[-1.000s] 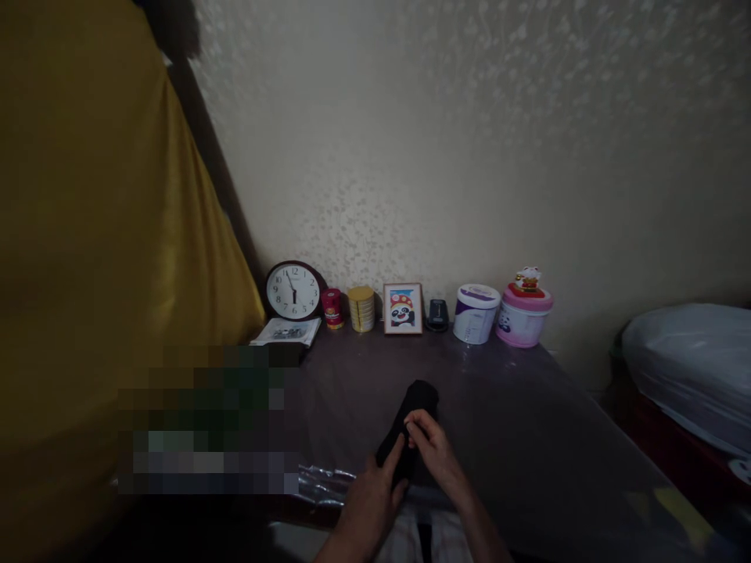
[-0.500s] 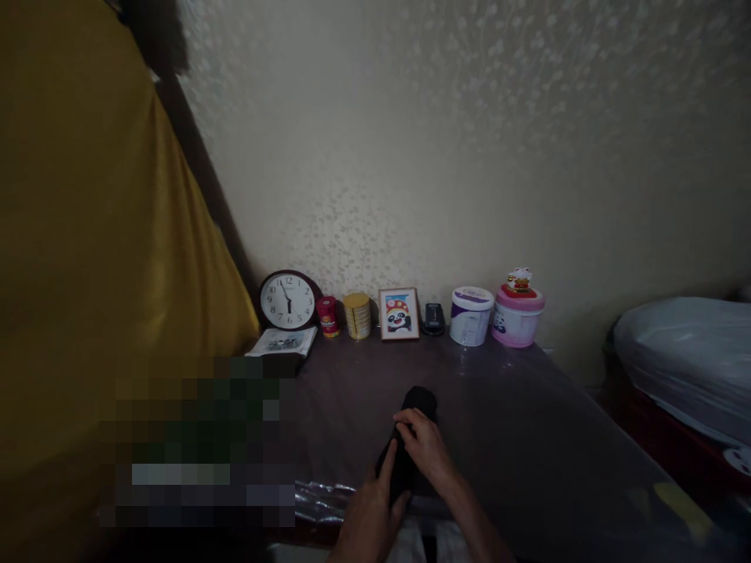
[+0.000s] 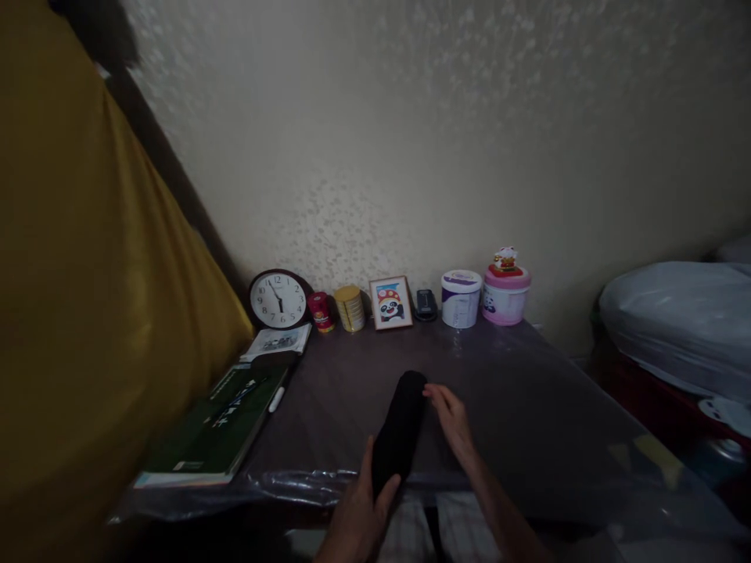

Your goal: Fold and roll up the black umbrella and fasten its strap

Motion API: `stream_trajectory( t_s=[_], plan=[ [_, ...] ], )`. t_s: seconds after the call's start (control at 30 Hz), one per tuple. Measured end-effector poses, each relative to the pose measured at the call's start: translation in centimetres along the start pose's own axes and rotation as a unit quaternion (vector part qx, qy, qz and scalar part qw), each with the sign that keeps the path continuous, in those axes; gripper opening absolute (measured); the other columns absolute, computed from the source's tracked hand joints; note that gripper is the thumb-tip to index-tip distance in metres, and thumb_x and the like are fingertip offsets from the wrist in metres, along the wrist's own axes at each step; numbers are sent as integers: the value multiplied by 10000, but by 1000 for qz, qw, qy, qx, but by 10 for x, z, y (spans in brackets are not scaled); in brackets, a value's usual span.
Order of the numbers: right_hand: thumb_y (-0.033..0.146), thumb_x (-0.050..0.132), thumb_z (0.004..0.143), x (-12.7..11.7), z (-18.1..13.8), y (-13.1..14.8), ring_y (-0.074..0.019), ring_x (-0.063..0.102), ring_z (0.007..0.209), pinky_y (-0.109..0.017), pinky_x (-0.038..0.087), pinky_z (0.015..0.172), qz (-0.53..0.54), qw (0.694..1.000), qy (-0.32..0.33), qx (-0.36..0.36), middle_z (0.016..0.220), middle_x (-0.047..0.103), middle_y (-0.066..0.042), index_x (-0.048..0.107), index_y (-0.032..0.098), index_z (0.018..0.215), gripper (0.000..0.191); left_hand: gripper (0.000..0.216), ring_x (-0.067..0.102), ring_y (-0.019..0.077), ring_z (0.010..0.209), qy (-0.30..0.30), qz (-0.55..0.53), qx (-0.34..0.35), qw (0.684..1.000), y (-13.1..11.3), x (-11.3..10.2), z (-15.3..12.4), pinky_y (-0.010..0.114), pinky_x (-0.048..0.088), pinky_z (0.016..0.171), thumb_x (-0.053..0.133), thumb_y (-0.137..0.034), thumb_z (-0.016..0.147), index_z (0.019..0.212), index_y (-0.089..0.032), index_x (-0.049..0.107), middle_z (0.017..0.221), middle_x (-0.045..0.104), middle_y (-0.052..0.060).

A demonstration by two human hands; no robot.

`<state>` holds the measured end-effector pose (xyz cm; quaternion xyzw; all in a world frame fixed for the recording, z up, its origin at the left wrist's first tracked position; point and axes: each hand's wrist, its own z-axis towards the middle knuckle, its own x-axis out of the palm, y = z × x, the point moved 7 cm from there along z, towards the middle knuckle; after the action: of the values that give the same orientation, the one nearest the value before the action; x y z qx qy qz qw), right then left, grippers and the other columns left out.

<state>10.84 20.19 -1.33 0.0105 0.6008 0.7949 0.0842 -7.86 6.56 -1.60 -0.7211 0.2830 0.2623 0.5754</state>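
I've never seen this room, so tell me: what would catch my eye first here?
Probably the black sock lying flat at the near middle of the dark table, the left hand at its near end and the right hand beside it. Then the row of keepsakes along the wall, with the round clock leftmost.

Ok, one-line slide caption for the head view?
Left hand pinches the near end of a black sock on the plastic-covered table; the open right hand rests beside it.

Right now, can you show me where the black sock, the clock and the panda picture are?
black sock (image 3: 400,430), head view, middle of its length.
clock (image 3: 278,299), head view, centre of the white face.
panda picture (image 3: 390,303), head view, on the panda.
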Motion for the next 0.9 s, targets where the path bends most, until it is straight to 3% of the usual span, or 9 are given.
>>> stream_trajectory(
  t_s=[0.17, 0.4, 0.5, 0.67, 0.9],
  plan=[
    [442, 423, 833, -7, -10, 9, -207, 607, 918, -357, 450, 851, -4, 1000, 22, -1, 924, 675, -65, 633, 191, 934, 342, 666, 477, 229, 1177, -48, 117, -3, 992, -10, -8, -11, 322, 388, 930, 336, -435, 854, 1407, -217, 37, 1386, 350, 160],
    [230, 446, 827, 37, -32, 61, -174, 580, 987, -331, 438, 891, -94, 971, 172, -138, 1034, 646, -51, 632, 233, 999, 254, 712, 240, 265, 1327, -96, 261, 41, 960, -38, -2, -14, 433, 250, 1041, 480, -193, 756, 1381, -295, 155, 1494, 92, 110],
    [184, 459, 804, 52, -39, 61, -174, 562, 1017, -337, 429, 910, -131, 953, 227, -152, 1082, 620, -67, 599, 221, 1078, 310, 720, 202, 252, 1342, -97, 284, 46, 953, -37, 6, -12, 435, 239, 1052, 451, -109, 742, 1373, -306, 165, 1492, 93, 98],
    [172, 473, 787, 60, -40, 61, -171, 543, 1028, -322, 427, 902, -180, 935, 270, -142, 1125, 574, -65, 561, 227, 1136, 365, 744, 314, 219, 1299, -116, 313, 46, 941, -26, 16, -6, 411, 308, 1022, 328, 21, 739, 1360, -348, 150, 1479, 166, 78],
    [185, 503, 784, 63, -37, 66, -142, 565, 868, -261, 451, 774, -187, 934, 269, -141, 998, 592, -28, 621, 230, 933, 196, 709, 371, 235, 1257, -75, 317, 9, 945, -31, 14, -7, 407, 329, 1005, 280, 28, 745, 1370, -274, 136, 1472, 185, 81]
  ],
)
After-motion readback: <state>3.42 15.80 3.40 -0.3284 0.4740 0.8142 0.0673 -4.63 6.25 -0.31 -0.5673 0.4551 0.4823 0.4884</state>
